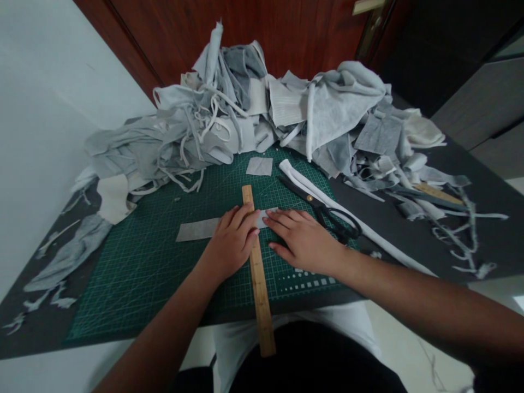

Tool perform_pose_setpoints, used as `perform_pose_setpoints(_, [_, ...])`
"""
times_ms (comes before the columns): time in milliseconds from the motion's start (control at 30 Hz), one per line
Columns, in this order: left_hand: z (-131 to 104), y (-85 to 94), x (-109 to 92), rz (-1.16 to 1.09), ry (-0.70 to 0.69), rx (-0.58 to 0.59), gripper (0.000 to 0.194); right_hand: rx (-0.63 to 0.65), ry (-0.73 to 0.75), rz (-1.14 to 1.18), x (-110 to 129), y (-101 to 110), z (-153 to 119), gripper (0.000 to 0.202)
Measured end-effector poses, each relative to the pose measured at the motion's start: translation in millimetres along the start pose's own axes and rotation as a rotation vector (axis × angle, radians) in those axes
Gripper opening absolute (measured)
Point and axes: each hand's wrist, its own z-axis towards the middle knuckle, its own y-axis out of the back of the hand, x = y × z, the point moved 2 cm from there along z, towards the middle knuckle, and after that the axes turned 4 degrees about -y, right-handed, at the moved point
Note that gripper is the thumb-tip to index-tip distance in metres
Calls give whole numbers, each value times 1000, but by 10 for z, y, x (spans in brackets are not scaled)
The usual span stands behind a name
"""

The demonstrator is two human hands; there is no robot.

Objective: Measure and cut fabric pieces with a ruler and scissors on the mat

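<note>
"What do the hands have?"

"The left hand point(231, 240) lies over the wooden ruler point(261, 289) and the grey fabric strip point(198, 230). I can't tell whether its fingers pinch anything. The right hand point(305, 240) has its fingers loosely spread on the strip's right end, thumb apart, clenching nothing."

"And where's the strip?"

"On the green cutting mat point(155, 262), running crosswise at the ruler. Whether it goes over or under is hidden."

"What could spoil things?"

"Skewing, I'd say. The cloth looks soft, so uneven pressure could stretch or turn it and throw off its line."

"Could the ruler slip?"

"Quite possibly. Its near end sticks out past the worktop point(487, 188) towards the lap, so a nudge from the body could swing it."

"The scissors point(306, 197)?"

"Their handles lie near the right forearm. A sideways sweep might catch them, or drag the white fabric tube point(380, 240) beside them."
</note>
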Motion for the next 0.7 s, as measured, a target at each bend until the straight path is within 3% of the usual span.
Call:
perform_pose_setpoints(300, [-48, 92, 72, -44, 21, -6, 39, -5, -22, 26, -15, 24, 10, 54])
perform_pose_setpoints(533, [-99, 67, 112, -81, 22, 21, 39, 1, -26, 53, -23, 15, 1, 55])
perform_pose_setpoints(700, [-122, 38, 117, -68, 43, 5, 41, -1, -16, 4, 37, 196, 141, 46])
